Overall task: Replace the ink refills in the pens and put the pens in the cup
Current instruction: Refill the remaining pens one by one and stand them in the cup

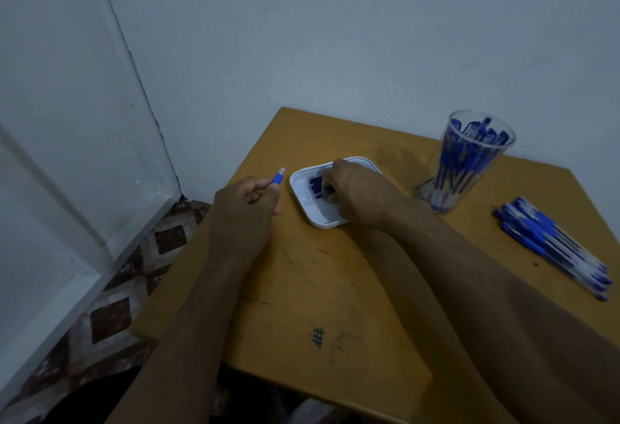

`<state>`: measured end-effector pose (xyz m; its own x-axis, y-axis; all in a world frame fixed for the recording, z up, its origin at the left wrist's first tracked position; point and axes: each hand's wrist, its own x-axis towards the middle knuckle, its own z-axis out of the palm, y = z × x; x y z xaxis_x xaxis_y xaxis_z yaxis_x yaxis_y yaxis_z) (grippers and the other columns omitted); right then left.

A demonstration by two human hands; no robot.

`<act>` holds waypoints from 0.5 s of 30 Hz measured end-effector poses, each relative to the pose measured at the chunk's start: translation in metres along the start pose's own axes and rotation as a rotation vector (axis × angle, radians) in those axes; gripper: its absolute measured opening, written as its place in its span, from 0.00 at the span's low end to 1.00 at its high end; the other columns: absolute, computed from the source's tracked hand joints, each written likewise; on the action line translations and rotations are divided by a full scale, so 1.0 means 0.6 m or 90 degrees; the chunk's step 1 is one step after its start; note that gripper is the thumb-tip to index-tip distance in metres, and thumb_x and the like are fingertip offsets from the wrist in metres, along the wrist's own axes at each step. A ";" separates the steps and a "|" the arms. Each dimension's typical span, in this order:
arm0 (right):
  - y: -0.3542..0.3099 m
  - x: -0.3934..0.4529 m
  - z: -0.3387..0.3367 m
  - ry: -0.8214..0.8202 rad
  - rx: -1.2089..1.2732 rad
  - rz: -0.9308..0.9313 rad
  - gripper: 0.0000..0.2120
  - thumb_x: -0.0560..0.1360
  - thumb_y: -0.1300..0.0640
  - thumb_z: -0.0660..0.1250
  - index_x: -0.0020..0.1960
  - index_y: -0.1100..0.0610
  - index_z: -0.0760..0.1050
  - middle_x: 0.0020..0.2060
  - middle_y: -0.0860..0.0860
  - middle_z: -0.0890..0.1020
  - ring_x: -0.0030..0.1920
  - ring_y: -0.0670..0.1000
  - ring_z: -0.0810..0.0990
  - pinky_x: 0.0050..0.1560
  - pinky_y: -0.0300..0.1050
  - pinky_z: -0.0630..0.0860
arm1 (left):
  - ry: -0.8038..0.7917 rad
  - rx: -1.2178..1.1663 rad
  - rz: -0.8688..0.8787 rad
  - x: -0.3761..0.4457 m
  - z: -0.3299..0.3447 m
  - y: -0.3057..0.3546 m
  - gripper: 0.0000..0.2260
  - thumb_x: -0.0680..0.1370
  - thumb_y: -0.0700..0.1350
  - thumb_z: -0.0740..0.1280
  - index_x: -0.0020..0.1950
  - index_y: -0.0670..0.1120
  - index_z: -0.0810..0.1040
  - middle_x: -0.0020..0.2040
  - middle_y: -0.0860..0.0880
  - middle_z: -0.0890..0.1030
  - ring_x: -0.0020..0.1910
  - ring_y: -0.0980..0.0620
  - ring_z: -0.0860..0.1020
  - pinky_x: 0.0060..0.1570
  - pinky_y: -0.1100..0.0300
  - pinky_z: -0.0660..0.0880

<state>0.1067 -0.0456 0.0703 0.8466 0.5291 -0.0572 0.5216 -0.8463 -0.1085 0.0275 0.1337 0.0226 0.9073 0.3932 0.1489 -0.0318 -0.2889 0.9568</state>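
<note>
The job looks to be at the step of getting a new ink stick for one pen. The left hand (246,204) is curled round a clear plastic pen with a blue end (278,178), and only that blue end pokes out past the fingers, up in the air just left of the small white plastic tray with round corners (327,222). The right hand (352,193) is down in the tray with bent fingers on the row of thin dark blue ink refills (315,185); I cannot tell if it has pinched one yet, because the hand hides its own fingertips. Next, I think, one thin stick must be picked out alone and slid straight into the pen's narrow open end, which calls for a careful aim. The tall clear plastic cup (469,162) stands further right, well apart from the tray, and is already full of blue-capped pens standing on end. A pile of more clear pens with blue caps (553,245) lies flat by the right edge of the smooth yellow-brown wooden table (302,289), which has dark scuffs and a little drawn hash mark (318,337). The pens and cup look hard, shiny and slippery.
</note>
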 end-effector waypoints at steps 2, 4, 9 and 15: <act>-0.001 -0.013 -0.012 0.025 -0.014 -0.009 0.08 0.77 0.62 0.68 0.55 0.53 0.76 0.48 0.48 0.75 0.45 0.46 0.71 0.39 0.40 0.67 | -0.001 -0.005 0.004 -0.001 0.002 0.007 0.04 0.82 0.52 0.68 0.48 0.61 0.80 0.37 0.54 0.85 0.32 0.60 0.78 0.43 0.49 0.79; -0.003 -0.032 -0.030 0.046 -0.024 -0.003 0.10 0.79 0.61 0.67 0.58 0.53 0.73 0.49 0.49 0.76 0.46 0.47 0.71 0.35 0.41 0.67 | -0.005 -0.014 0.020 -0.007 0.007 0.016 0.05 0.82 0.51 0.68 0.48 0.61 0.80 0.36 0.53 0.85 0.31 0.58 0.78 0.40 0.49 0.78; 0.017 -0.102 -0.077 0.051 0.021 -0.034 0.09 0.80 0.60 0.65 0.57 0.48 0.75 0.50 0.44 0.76 0.48 0.46 0.74 0.40 0.37 0.73 | -0.037 -0.026 0.100 -0.030 0.034 0.041 0.06 0.82 0.47 0.68 0.57 0.53 0.83 0.36 0.53 0.84 0.30 0.58 0.78 0.31 0.58 0.75; 0.069 -0.202 -0.097 0.129 0.341 0.005 0.07 0.76 0.65 0.72 0.49 0.54 0.83 0.39 0.41 0.82 0.41 0.38 0.80 0.42 0.34 0.76 | -0.116 -0.104 0.139 -0.080 0.091 0.076 0.08 0.82 0.42 0.69 0.59 0.42 0.83 0.35 0.47 0.83 0.28 0.60 0.77 0.31 0.69 0.71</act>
<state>0.0318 -0.1486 0.1308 0.8812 0.4560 0.1249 0.4331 -0.6726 -0.6000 0.0056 0.0541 0.0456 0.9312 0.1702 0.3222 -0.2875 -0.2001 0.9367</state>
